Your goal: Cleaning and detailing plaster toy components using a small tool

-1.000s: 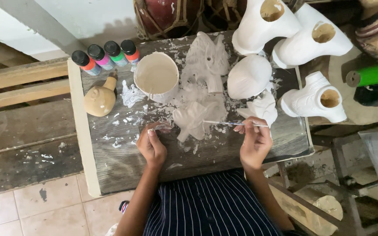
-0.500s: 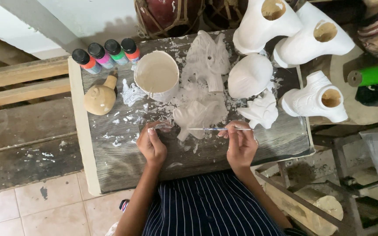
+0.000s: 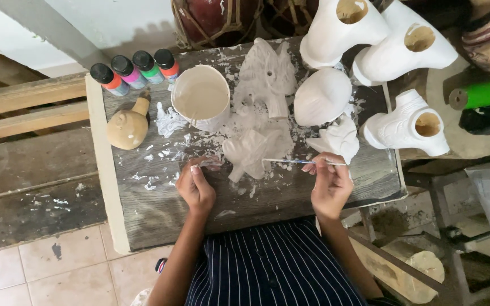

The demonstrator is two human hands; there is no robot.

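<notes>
Change: the right hand [image 3: 329, 187] has drawn back toward the body since a second ago; the brush tip now lies nearer the white figure, and the left hand has barely shifted.
Right hand: pinching a thin paintbrush [image 3: 301, 162] that lies level, tip pointing left.
Left hand: the left hand [image 3: 195, 184] rests on the board, fingers curled; whether it grips anything I cannot tell.
White figure: the small white figure [image 3: 250, 152] lies mid-board between the two hands, the brush tip just beside it.
Board: a paint-spattered wooden board [image 3: 160, 209] carries everything.
Around: a cup of white paint [image 3: 201, 97] behind the left hand; a tan gourd-shaped piece [image 3: 127, 127] at the left edge; a carved white mask [image 3: 267, 71] and a plain white dome [image 3: 322, 96] further back.
Counts: four paint bottles [image 3: 134, 71] in a row, three white vases [image 3: 406, 122] at right.
</notes>
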